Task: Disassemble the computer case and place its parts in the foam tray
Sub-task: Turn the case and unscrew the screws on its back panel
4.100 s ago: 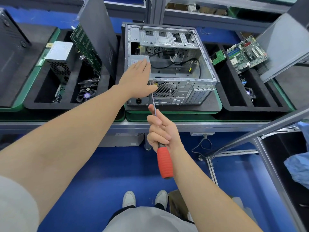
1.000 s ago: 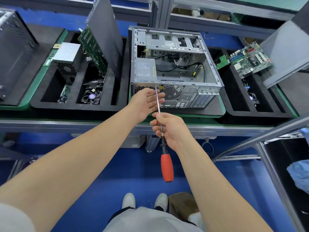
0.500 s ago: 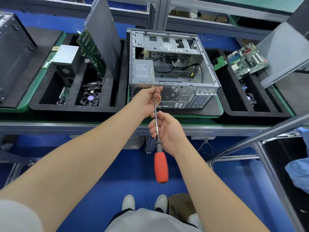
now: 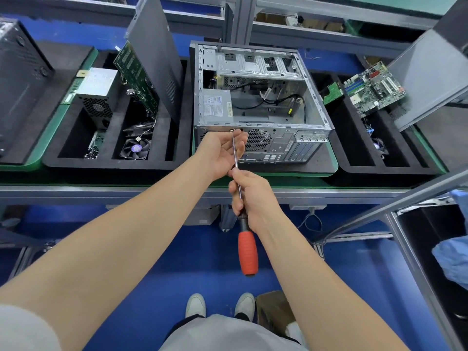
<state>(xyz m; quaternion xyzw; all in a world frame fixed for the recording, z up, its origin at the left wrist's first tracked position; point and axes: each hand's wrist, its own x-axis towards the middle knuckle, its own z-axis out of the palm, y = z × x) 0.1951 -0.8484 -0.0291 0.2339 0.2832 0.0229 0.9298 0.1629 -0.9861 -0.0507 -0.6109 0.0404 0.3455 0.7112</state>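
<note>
An open grey computer case point(image 4: 314, 115) lies on its side on the bench, its rear panel toward me, with a power supply point(image 4: 217, 105) and loose cables inside. My right hand point(image 4: 249, 196) grips the shaft of a long screwdriver with a red handle point(image 4: 247, 252). The tip meets a screw at the top of the rear panel, left of the fan grille. My left hand point(image 4: 220, 153) is cupped palm-up just below the tip, its fingers beside the shaft. A black foam tray point(image 4: 111, 163) on the left holds a power supply, a fan, a circuit board and a side panel.
A second foam tray point(image 4: 354, 163) on the right holds a motherboard point(image 4: 372, 88) and a leaning grey panel point(image 4: 430, 72). Another black case point(image 4: 17, 79) stands at far left. An aluminium frame bar point(image 4: 379, 203) slants across the lower right. The floor below is blue.
My left hand came off the case top and dropped to the rear panel, now cupped under the screwdriver tip. My right hand keeps the screwdriver on the same screw.
</note>
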